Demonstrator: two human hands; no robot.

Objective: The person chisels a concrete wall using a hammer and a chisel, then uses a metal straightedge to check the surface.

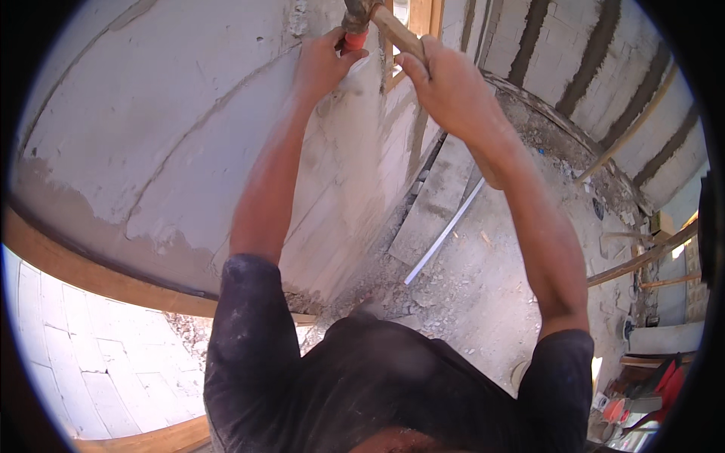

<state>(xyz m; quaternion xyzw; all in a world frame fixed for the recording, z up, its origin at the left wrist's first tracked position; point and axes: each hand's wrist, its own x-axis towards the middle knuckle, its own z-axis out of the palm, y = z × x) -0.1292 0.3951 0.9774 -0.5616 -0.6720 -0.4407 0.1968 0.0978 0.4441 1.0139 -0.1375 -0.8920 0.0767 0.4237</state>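
Observation:
My right hand [457, 94] is closed round the wooden handle of a hammer [400, 34]. The hammer's dark head is at the upper edge, partly cut off, right over the red end of a chisel-like tool [353, 41]. Closed round that tool is my left hand [330, 66], thumb and fingers at its red part, close against the grey block wall [189, 98]. The tool's working tip is hidden, and I cannot tell if the hammer touches it.
A wooden window frame [430, 19] stands beyond my hands. Below lie a grey board [438, 200] and a pale metal strip [445, 232] on the rubble-strewn floor [483, 294]. Another wooden frame [98, 275] edges the wall at left. Poles [642, 260] lean at right.

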